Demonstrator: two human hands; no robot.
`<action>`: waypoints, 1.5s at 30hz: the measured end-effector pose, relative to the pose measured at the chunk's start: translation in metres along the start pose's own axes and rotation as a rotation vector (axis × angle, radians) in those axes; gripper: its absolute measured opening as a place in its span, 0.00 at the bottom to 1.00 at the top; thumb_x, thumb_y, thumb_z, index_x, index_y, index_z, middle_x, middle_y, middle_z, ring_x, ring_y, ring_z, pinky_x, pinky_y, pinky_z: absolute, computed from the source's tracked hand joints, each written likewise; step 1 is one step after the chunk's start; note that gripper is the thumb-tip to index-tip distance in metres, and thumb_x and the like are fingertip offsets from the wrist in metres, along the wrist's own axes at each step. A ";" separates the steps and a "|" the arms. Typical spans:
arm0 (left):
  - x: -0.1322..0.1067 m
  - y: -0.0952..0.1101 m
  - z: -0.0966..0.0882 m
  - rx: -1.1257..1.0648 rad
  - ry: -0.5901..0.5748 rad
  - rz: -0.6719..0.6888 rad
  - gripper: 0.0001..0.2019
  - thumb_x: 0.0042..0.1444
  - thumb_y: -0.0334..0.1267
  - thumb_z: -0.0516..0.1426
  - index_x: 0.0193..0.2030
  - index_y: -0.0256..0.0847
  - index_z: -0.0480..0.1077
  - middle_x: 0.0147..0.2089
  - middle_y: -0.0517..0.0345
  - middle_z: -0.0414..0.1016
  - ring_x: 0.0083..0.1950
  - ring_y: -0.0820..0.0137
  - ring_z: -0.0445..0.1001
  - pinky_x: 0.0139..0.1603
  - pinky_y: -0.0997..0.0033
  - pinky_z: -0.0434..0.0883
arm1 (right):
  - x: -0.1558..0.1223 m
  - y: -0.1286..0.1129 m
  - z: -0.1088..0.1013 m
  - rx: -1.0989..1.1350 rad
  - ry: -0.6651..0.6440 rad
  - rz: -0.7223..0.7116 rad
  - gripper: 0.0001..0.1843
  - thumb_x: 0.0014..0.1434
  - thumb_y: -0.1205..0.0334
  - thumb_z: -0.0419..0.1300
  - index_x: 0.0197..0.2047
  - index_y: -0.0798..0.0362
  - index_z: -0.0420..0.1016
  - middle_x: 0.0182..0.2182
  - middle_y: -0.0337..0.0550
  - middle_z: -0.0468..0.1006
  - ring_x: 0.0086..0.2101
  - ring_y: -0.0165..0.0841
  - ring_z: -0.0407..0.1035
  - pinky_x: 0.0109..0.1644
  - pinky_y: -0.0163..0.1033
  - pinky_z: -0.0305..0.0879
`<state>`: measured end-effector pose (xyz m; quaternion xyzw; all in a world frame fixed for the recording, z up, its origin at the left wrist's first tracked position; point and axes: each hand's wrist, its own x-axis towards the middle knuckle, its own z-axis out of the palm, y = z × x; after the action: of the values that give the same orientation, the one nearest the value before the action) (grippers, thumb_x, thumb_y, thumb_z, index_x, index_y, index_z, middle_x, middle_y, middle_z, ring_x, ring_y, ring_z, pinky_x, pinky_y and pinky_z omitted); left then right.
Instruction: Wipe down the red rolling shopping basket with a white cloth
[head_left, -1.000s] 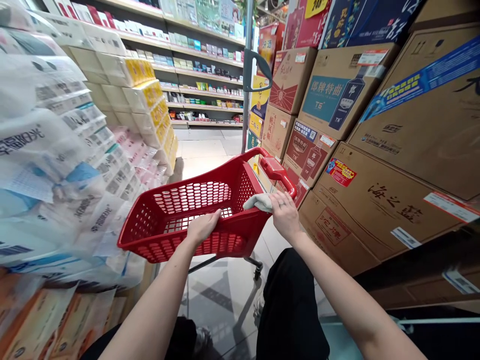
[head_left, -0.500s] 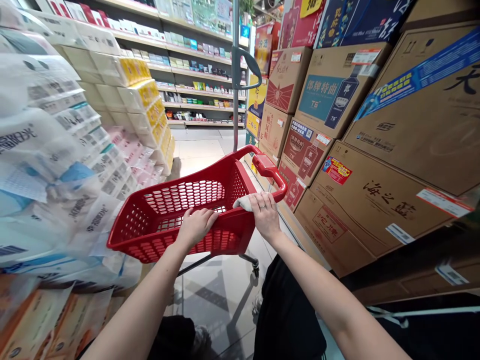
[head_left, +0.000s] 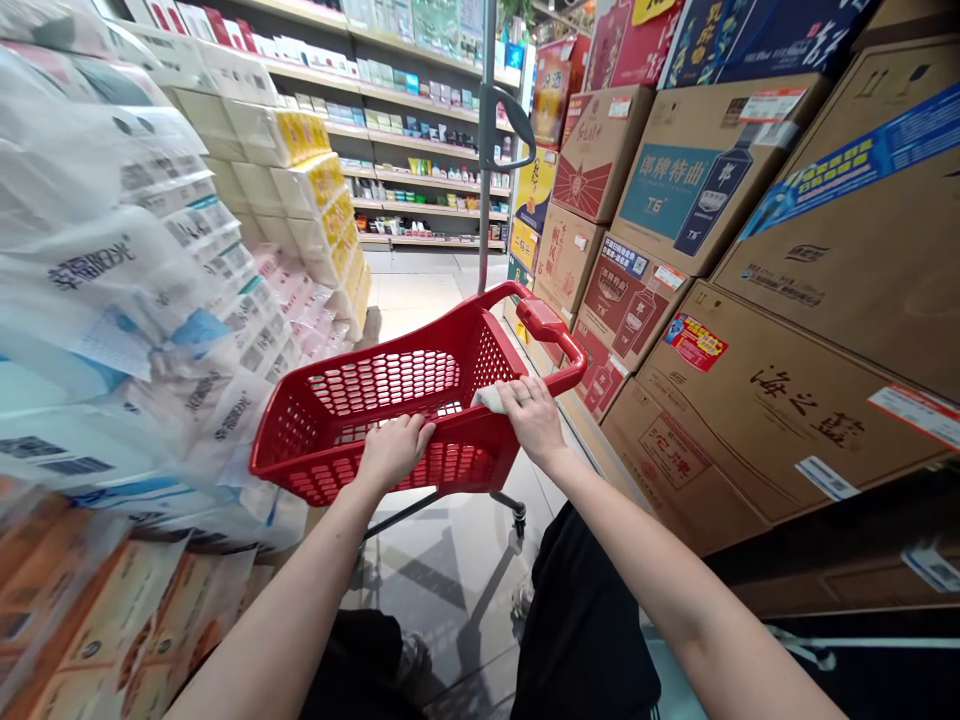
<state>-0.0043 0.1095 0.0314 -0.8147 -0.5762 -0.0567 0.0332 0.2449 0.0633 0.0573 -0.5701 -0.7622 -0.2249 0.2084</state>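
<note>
At the near rim of the red basket (head_left: 461, 428), my left hand (head_left: 390, 450) is clenching the edge, fingers curled over it, steadying the cart. My right hand (head_left: 532, 420) is gripping a pale cloth (head_left: 489, 398) against the rim's right corner, just below the handle (head_left: 551, 335) (cloth mostly hidden under the palm). I'd be bracing hard with the left while rubbing, since the basket is sitting on castors (head_left: 517, 522). Room is tight: tissue packs (head_left: 112, 300) are crowding the left side and stacked cartons (head_left: 750, 420) are standing close on the right. Open floor (head_left: 420, 300) is running ahead, past a grey pole (head_left: 486, 150), toward far shelves (head_left: 420, 130).
</note>
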 end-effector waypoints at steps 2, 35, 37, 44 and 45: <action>-0.001 0.003 -0.001 -0.006 -0.005 0.002 0.25 0.64 0.52 0.34 0.44 0.42 0.66 0.44 0.49 0.73 0.46 0.59 0.71 0.43 0.61 0.62 | 0.004 -0.013 0.006 0.005 -0.028 -0.042 0.23 0.65 0.67 0.46 0.63 0.52 0.57 0.51 0.50 0.69 0.54 0.40 0.57 0.65 0.52 0.46; 0.007 0.046 0.003 -0.234 -0.067 0.211 0.21 0.65 0.48 0.36 0.46 0.41 0.64 0.45 0.51 0.73 0.47 0.64 0.71 0.45 0.66 0.63 | 0.013 0.027 0.017 -0.036 -0.219 -0.360 0.15 0.67 0.67 0.44 0.51 0.56 0.66 0.39 0.48 0.73 0.41 0.37 0.65 0.48 0.42 0.57; 0.006 0.041 0.001 -0.228 -0.096 0.202 0.22 0.64 0.49 0.35 0.45 0.42 0.64 0.45 0.51 0.73 0.45 0.63 0.71 0.41 0.66 0.64 | 0.012 0.043 0.010 -0.043 -0.222 -0.346 0.14 0.66 0.67 0.45 0.51 0.56 0.67 0.40 0.49 0.73 0.42 0.37 0.65 0.49 0.42 0.57; 0.007 0.045 0.004 -0.131 -0.047 0.175 0.22 0.64 0.50 0.35 0.42 0.41 0.64 0.42 0.50 0.73 0.43 0.62 0.72 0.41 0.64 0.63 | 0.011 0.046 0.011 -0.094 -0.201 -0.229 0.14 0.66 0.68 0.44 0.50 0.58 0.67 0.40 0.50 0.73 0.42 0.38 0.64 0.50 0.44 0.56; 0.008 0.046 0.005 -0.119 -0.040 0.168 0.22 0.64 0.50 0.35 0.41 0.40 0.64 0.41 0.49 0.73 0.43 0.61 0.72 0.41 0.64 0.63 | 0.012 0.043 0.013 -0.096 -0.200 -0.219 0.14 0.66 0.68 0.44 0.49 0.58 0.67 0.40 0.51 0.73 0.42 0.38 0.64 0.50 0.44 0.56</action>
<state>0.0420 0.1019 0.0279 -0.8616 -0.5020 -0.0717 -0.0220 0.2819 0.0910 0.0577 -0.5124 -0.8251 -0.2247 0.0780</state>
